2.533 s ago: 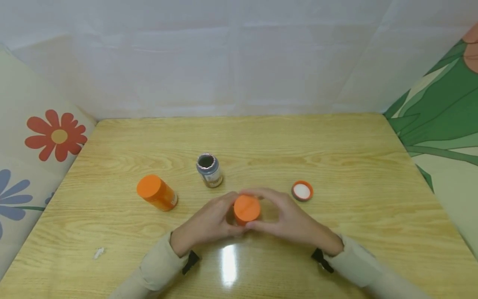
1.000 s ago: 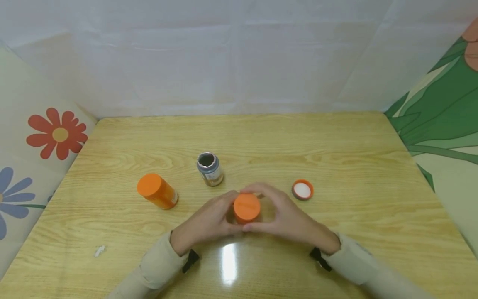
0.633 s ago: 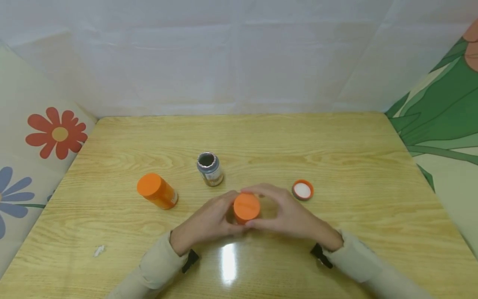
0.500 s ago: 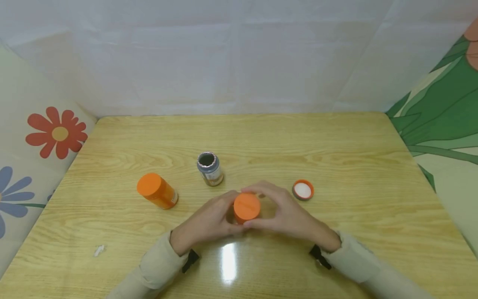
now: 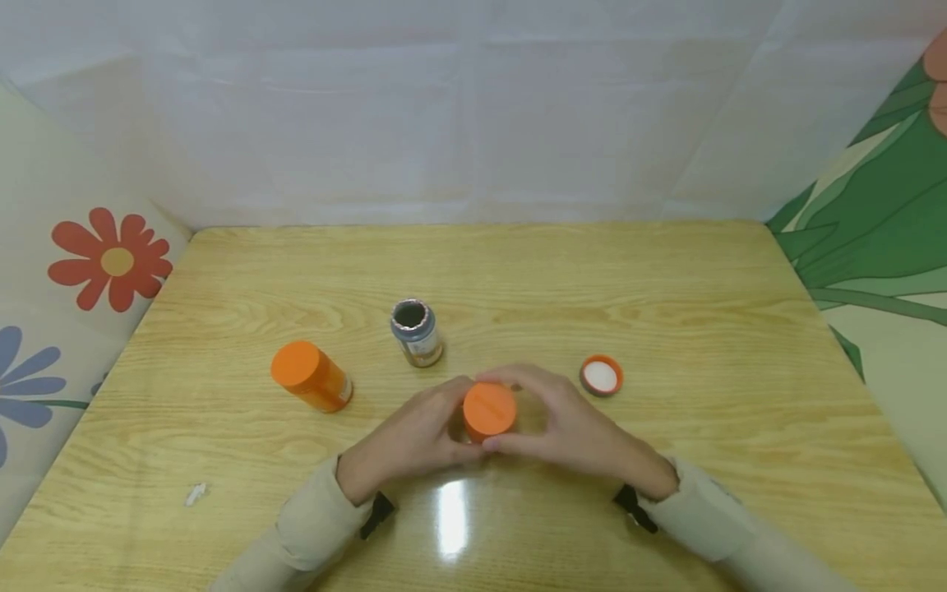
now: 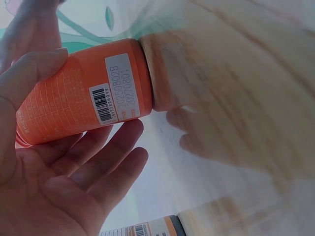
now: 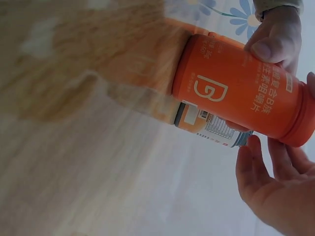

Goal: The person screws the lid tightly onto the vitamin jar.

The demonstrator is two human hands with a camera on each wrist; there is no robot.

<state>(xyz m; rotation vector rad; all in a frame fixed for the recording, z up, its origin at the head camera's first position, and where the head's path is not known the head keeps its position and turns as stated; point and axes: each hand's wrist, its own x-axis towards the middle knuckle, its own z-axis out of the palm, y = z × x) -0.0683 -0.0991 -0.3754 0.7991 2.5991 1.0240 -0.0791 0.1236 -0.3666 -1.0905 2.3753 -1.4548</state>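
Observation:
An orange vitamin bottle (image 5: 489, 410) stands upright on the table, with its screw lid (image 7: 301, 120) on. My left hand (image 5: 413, 436) holds the bottle's body, thumb on the near side and fingers round the far side. Thumb and fingers of my right hand (image 5: 570, 426) grip the lid from the right. In the left wrist view the bottle's label (image 6: 118, 88) shows a barcode and dates. A grey open-topped jar (image 5: 418, 335) stands beyond my left hand. Right of my right hand lies a loose orange-rimmed lid (image 5: 601, 376), its white inside facing up.
Another orange bottle (image 5: 312, 376), lidded and upright, stands to the left. A small white scrap or mark (image 5: 196, 494) is on the wooden table (image 5: 666, 288) at front left. White sheeting (image 5: 333, 123) hangs behind the table's back edge.
The line across the lid's top has turned clockwise, seen from above. My right hand's fingers have shifted to and fro round the lid. The left hand and the other things stay in place.

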